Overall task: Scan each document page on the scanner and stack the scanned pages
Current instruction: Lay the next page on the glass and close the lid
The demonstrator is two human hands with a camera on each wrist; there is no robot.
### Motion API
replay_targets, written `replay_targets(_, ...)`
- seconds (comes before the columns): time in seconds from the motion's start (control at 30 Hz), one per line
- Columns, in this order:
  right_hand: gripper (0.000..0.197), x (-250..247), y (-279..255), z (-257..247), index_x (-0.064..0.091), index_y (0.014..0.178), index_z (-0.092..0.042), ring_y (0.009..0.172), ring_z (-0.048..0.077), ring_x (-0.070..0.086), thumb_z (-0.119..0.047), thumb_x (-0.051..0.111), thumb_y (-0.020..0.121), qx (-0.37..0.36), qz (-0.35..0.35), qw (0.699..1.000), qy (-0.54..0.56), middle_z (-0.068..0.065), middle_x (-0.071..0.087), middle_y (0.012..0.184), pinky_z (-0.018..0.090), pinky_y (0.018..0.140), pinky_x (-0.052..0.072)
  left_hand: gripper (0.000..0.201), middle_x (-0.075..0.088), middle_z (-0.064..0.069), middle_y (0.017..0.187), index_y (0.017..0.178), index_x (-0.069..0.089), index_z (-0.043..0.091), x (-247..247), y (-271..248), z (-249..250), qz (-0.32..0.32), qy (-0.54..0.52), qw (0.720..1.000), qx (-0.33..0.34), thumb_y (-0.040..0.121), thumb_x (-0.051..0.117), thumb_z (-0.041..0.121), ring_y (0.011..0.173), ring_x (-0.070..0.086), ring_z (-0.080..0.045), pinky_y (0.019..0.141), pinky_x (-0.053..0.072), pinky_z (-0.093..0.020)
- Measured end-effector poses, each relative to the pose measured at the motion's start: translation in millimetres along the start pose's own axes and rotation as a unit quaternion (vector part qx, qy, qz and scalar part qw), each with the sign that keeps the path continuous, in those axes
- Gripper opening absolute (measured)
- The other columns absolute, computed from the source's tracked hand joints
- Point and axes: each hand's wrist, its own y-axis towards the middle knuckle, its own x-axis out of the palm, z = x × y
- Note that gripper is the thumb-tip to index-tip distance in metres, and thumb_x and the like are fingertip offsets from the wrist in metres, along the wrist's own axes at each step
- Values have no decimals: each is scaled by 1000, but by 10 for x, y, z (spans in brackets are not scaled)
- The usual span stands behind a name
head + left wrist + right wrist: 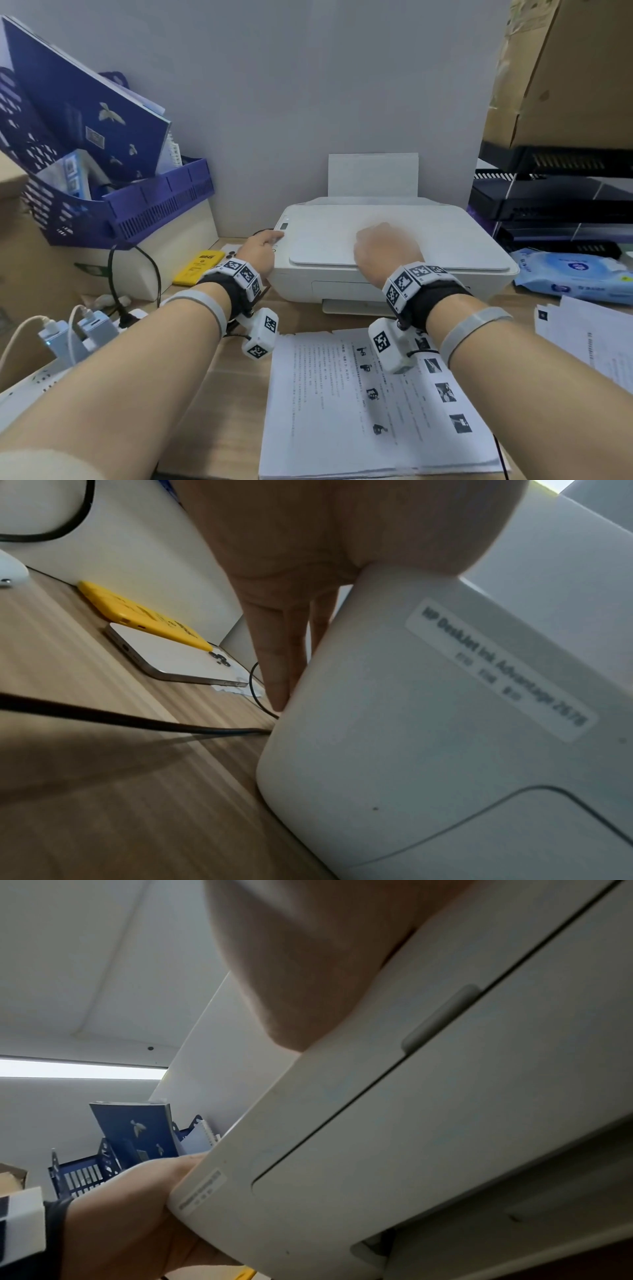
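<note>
The white scanner-printer (445, 240) stands at the back of the desk with its lid (325, 246) down. My left hand (263, 245) is at its front left corner, a finger stretched to the control panel just below the small display (283, 226). The left wrist view has the other fingers (277, 656) hanging straight down the scanner's side (428, 723). My right hand (385, 248) lies palm-down on the lid; its heel (308, 961) sits on the lid's front edge. A stack of printed pages (342, 404) lies in front of the scanner, and another stack (589, 335) to the right.
A blue file tray (137, 205) with a booklet stands back left, over a black cable (116, 274) and a power strip with chargers (68, 335). A yellow case (143, 615) and a phone (185, 658) lie left of the scanner. Black trays (555, 205) and wet wipes (568, 277) sit at right.
</note>
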Motion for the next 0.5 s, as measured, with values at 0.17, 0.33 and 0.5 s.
replay_targets(0.17,40,17,-2,12,54,127,-23,121,27,46,-35,30,98,-5,4,1000,-6,5,48,137,42,100,36,47,59,-6,114,127,57,35,13,-10,-11,-8,-34,999,-15,98,25,15,88,64,-35,71,60,-50)
replay_targets(0.33,39,21,-4,27,54,126,-23,121,27,46,-35,29,97,-6,2,1000,-3,5,48,136,42,100,36,44,57,3,124,139,45,35,42,17,-79,1,-97,995,-26,100,29,21,91,62,-19,71,57,-37)
replay_targets(0.5,41,33,-8,34,53,127,-23,122,27,45,-35,29,97,-11,2,1000,-6,5,47,139,42,101,35,46,61,0,129,134,49,41,96,192,-269,10,-111,993,-28,92,32,32,104,63,-25,91,53,-50)
